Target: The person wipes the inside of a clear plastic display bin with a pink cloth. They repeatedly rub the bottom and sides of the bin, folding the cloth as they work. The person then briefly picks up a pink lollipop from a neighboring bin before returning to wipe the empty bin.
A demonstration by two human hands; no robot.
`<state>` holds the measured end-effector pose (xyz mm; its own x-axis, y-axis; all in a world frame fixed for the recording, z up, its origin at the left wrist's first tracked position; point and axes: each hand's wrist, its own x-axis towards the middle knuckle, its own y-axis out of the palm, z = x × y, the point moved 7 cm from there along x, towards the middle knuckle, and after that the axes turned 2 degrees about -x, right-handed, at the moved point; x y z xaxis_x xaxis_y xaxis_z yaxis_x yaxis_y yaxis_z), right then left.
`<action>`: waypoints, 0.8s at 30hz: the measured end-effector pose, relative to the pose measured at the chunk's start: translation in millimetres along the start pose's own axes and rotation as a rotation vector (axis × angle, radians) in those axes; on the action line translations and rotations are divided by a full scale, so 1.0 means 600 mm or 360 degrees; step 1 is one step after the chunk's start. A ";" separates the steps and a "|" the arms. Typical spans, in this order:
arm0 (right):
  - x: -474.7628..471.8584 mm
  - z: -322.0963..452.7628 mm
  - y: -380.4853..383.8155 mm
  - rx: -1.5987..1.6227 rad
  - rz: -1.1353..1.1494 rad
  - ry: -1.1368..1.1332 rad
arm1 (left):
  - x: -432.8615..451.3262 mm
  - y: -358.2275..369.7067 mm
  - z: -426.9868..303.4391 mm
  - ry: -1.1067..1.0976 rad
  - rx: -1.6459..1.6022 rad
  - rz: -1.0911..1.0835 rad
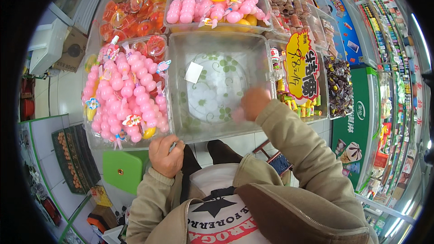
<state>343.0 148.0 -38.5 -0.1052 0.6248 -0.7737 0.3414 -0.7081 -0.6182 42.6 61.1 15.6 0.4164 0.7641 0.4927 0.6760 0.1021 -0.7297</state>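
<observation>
Before me is a clear plastic bin (220,35) with a green and white floral pattern on its bottom. A small white card (194,72) lies inside it. My right hand (256,103) is in the bin near its right wall, blurred by motion, with the fingers curled. Under those fingers shows a smeared pale pink thing (238,114), perhaps a cloth; the blur hides its exact kind. My left hand (166,154) is curled at the bin's front left corner, its fingers closed on the rim. A little grey shows between its thumb and fingers.
Pink bead-shaped candy packs (125,88) heap over the left bin. Orange jelly cups (135,10) and more pink packs (213,5) fill bins behind. Yellow price signs (301,67) stand over wrapped sweets at right. A green stool (122,171) stands below, left; a green freezer (354,135) stands right.
</observation>
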 end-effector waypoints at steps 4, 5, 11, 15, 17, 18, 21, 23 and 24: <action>0.023 0.017 0.061 -0.0001 0.0223 0.0045 | 0.005 -0.002 -0.003 0.0010 -0.0034 -0.0008; 0.031 0.016 0.066 0.0058 0.0243 0.0107 | 0.009 -0.001 -0.005 0.0010 -0.0034 -0.0005; 0.062 0.049 -0.005 0.1376 -0.0460 -0.0539 | 0.027 -0.013 -0.016 -0.0084 -0.0073 0.0206; -0.006 0.038 -0.038 0.2325 -0.1002 -0.0502 | 0.089 -0.021 -0.061 -0.0273 -0.0319 0.0240; -0.027 0.034 -0.028 0.2813 -0.1006 -0.0598 | 0.177 0.003 -0.093 -0.0467 -0.0512 0.0208; -0.043 0.040 -0.025 0.2849 -0.0841 -0.0639 | 0.198 0.029 -0.095 -0.0454 -0.0561 0.0233; -0.073 0.041 -0.002 0.2351 -0.0852 -0.0627 | 0.226 0.114 -0.078 -0.0405 -0.0620 0.0419; -0.144 0.013 -0.002 0.1625 -0.1474 -0.0470 | 0.228 0.143 -0.054 -0.0393 -0.0521 0.0698; -0.177 -0.007 0.006 0.1261 -0.1683 -0.0349 | 0.241 0.147 -0.060 -0.0360 -0.0366 0.0703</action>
<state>359.4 80.5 41.9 -0.1528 0.9748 0.1628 -0.6184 0.0342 -0.7851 184.3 157.4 39.3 0.5667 0.8234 0.0301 0.5927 -0.3820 -0.7090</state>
